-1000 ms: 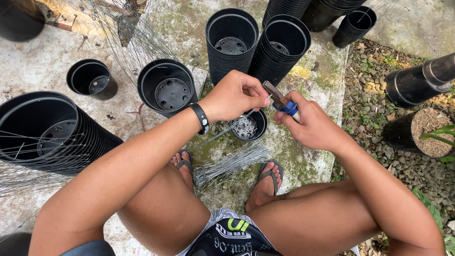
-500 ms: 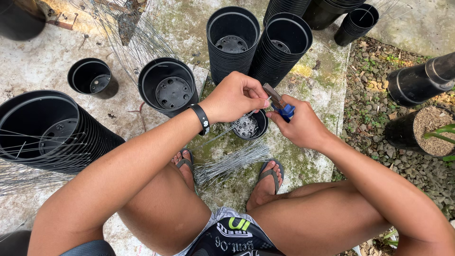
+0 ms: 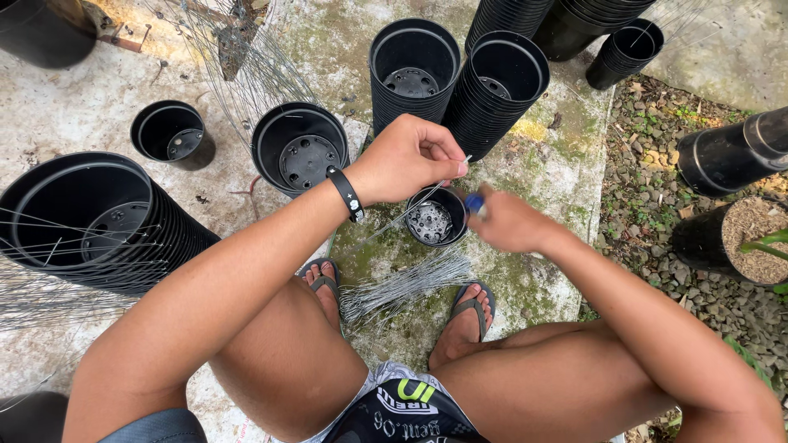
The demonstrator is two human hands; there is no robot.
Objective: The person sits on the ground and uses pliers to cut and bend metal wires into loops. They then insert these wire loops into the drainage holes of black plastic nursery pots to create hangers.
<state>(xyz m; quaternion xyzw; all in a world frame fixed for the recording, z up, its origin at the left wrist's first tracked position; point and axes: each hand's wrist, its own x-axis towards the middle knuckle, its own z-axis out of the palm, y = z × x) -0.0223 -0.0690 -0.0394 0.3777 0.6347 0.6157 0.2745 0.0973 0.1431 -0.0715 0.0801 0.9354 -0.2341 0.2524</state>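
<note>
The big stack of black pots [image 3: 90,221] lies tipped on its side at the left edge of the concrete slab [image 3: 66,123], partly cut off by the person's arm. Two upright stacks [image 3: 414,70] stand at the slab's far edge, their bases hidden. Between the sandalled feet lies a bundle of cut wires [image 3: 402,287]. Just above it sits a small black pot [image 3: 435,217], half covered by the hands. The left hand [image 3: 406,160] pinches a thin wire [image 3: 386,226] between its fingertips. The right hand [image 3: 509,221] is blurred and wrapped round a blue-handled tool [image 3: 474,203]; can't make out the tool's tip.
</note>
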